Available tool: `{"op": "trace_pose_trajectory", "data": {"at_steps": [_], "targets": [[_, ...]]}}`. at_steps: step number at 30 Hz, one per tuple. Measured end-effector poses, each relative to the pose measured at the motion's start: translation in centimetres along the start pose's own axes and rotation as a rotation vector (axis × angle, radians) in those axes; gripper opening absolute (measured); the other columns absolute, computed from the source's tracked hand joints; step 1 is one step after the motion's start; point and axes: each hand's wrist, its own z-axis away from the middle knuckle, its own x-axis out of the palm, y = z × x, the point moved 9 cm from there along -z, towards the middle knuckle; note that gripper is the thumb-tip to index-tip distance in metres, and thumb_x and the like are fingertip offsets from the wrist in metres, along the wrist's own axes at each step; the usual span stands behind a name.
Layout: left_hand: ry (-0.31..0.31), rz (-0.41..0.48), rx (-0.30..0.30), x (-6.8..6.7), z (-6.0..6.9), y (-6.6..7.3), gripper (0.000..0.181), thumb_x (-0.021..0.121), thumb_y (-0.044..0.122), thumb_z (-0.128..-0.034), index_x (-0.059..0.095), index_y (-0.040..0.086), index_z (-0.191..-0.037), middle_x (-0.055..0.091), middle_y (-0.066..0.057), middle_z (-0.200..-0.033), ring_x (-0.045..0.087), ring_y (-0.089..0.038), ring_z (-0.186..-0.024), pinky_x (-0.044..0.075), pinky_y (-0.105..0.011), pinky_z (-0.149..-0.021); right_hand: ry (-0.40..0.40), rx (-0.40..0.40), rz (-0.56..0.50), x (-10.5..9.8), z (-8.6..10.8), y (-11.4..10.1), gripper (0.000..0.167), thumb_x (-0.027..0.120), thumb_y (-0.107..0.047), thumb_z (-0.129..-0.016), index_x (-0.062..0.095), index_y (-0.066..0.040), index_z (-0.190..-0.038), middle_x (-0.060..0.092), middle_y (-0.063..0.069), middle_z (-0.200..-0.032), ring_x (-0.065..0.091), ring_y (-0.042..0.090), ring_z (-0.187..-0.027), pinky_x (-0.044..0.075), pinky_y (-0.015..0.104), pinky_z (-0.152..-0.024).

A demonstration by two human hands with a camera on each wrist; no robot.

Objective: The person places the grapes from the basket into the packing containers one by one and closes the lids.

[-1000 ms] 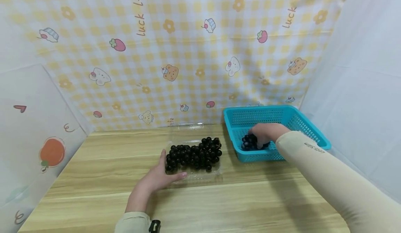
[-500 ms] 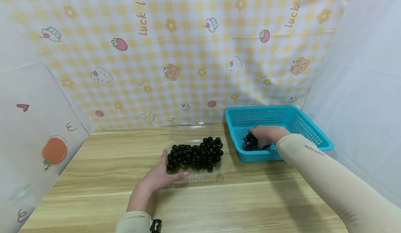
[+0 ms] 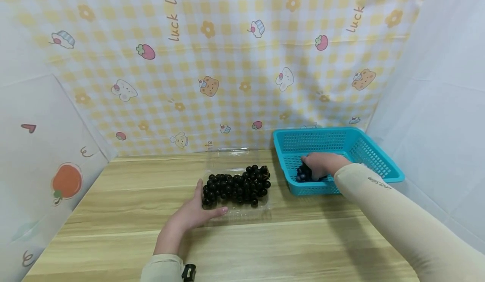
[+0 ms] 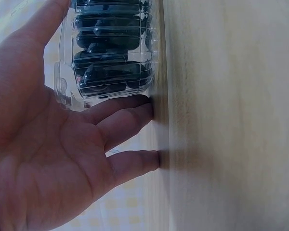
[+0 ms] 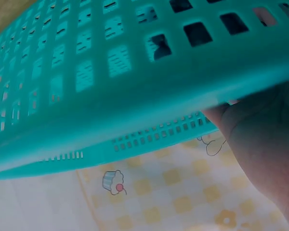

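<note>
A clear plastic box (image 3: pixel 242 216) holds dark grapes (image 3: pixel 236 187) at the middle of the table, in the head view. My left hand (image 3: pixel 193 210) rests on the box's left front corner, thumb along its front and fingers along its left side. In the left wrist view that hand (image 4: pixel 53 139) lies spread against the box (image 4: pixel 111 53), some fingertips on the table. My right hand (image 3: pixel 322 164) reaches into a turquoise basket (image 3: pixel 284 155), holding another bunch of dark grapes (image 3: pixel 304 174) low inside it. In the right wrist view the basket wall hides its fingers.
The wooden table (image 3: pixel 242 252) meets a yellow checked cloth (image 3: pixel 242 105) behind the box and basket. The box's clear lid (image 3: pixel 233 158) lies folded back toward the cloth. A white curtain (image 3: pixel 439 126) hangs right beside the basket.
The right hand has sunk slightly in the basket, and less of the grapes under it shows. The left hand and the box stay in place; the view shifts slightly.
</note>
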Motion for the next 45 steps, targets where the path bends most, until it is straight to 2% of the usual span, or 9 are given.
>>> {"op": "trace_pose_trajectory", "data": {"at_steps": [4, 12, 21, 27, 30, 33, 38, 43, 45], "targets": [[-0.002, -0.002, 0.001, 0.0, -0.1, 0.1, 0.143, 0.08, 0.071, -0.0817, -0.017, 0.014, -0.17, 0.03, -0.036, -0.168, 0.052, -0.062, -0.138, 0.045, -0.073, -0.114, -0.003, 0.003, -0.004, 0.1, 0.0, 0.1, 0.071, 0.063, 0.001, -0.1, 0.033, 0.003, -0.164, 0.044, 0.031, -0.164, 0.044, 0.051, -0.15, 0.046, 0.063, -0.12], [-0.004, -0.014, 0.004, -0.1, 0.0, 0.3, 0.142, 0.08, 0.07, -0.0826, -0.016, 0.012, -0.17, 0.033, -0.038, -0.165, 0.055, -0.061, -0.136, 0.047, -0.071, -0.113, 0.02, -0.004, 0.005, 0.0, 0.0, 0.3, 0.071, 0.07, -0.003, -0.098, 0.041, 0.0, -0.162, 0.062, 0.027, -0.145, 0.062, 0.043, -0.134, 0.058, 0.055, -0.105], [-0.007, -0.015, 0.007, 0.0, -0.3, 0.0, 0.143, 0.08, 0.07, -0.0823, -0.017, 0.013, -0.17, 0.033, -0.037, -0.166, 0.055, -0.061, -0.136, 0.047, -0.071, -0.113, 0.041, -0.044, 0.042, -0.2, 0.0, -0.2, 0.056, 0.07, -0.002, -0.097, 0.055, -0.005, -0.151, 0.067, 0.023, -0.138, 0.063, 0.044, -0.131, 0.058, 0.056, -0.103], [-0.009, -0.018, 0.006, 0.0, -0.3, -0.1, 0.143, 0.08, 0.071, -0.0823, -0.017, 0.013, -0.17, 0.032, -0.037, -0.166, 0.057, -0.061, -0.134, 0.048, -0.071, -0.112, 0.029, -0.048, 0.064, -0.1, 0.1, -0.4, 0.055, 0.068, 0.001, -0.096, 0.056, -0.007, -0.149, 0.064, 0.025, -0.141, 0.06, 0.046, -0.134, 0.058, 0.058, -0.104], [-0.012, -0.016, 0.006, 0.0, -0.3, -0.1, 0.143, 0.08, 0.071, -0.0822, -0.017, 0.013, -0.17, 0.032, -0.037, -0.166, 0.056, -0.06, -0.134, 0.048, -0.071, -0.112, 0.014, -0.06, 0.045, 0.0, 0.1, -0.4, 0.042, 0.069, 0.001, -0.095, 0.062, -0.01, -0.135, 0.069, 0.019, -0.128, 0.067, 0.037, -0.118, 0.059, 0.047, -0.088], [-0.013, -0.012, 0.005, 0.0, -0.3, -0.1, 0.143, 0.08, 0.07, -0.0822, -0.018, 0.014, -0.17, 0.032, -0.036, -0.167, 0.056, -0.06, -0.135, 0.047, -0.071, -0.113, 0.0, -0.076, 0.024, -0.1, 0.2, -0.6, 0.031, 0.07, -0.001, -0.094, 0.064, -0.014, -0.121, 0.069, 0.012, -0.115, 0.066, 0.026, -0.103, 0.053, 0.038, -0.076], [-0.015, -0.006, 0.007, 0.1, -0.3, 0.0, 0.143, 0.08, 0.07, -0.0825, -0.018, 0.014, -0.17, 0.032, -0.036, -0.167, 0.054, -0.06, -0.137, 0.047, -0.071, -0.114, -0.008, -0.096, 0.001, -0.5, 0.7, -0.9, 0.025, 0.073, -0.005, -0.094, 0.064, -0.014, -0.117, 0.069, 0.009, -0.111, 0.063, 0.023, -0.097, 0.052, 0.036, -0.073], [-0.015, -0.002, 0.003, 0.0, -0.2, -0.1, 0.143, 0.08, 0.07, -0.0824, -0.018, 0.014, -0.17, 0.032, -0.036, -0.167, 0.054, -0.061, -0.136, 0.047, -0.072, -0.114, -0.021, -0.087, -0.024, -1.0, 1.2, -0.8, 0.022, 0.072, -0.004, -0.093, 0.062, -0.015, -0.109, 0.065, 0.006, -0.1, 0.052, 0.021, -0.085, 0.042, 0.035, -0.069], [-0.015, -0.003, 0.002, 0.0, -0.2, -0.1, 0.143, 0.081, 0.07, -0.0823, -0.018, 0.014, -0.17, 0.032, -0.036, -0.167, 0.055, -0.061, -0.136, 0.047, -0.072, -0.113, -0.03, -0.078, -0.02, -1.2, 1.4, -0.8, 0.024, 0.072, -0.006, -0.094, 0.063, -0.015, -0.114, 0.066, 0.006, -0.104, 0.053, 0.02, -0.086, 0.044, 0.035, -0.07]]}}
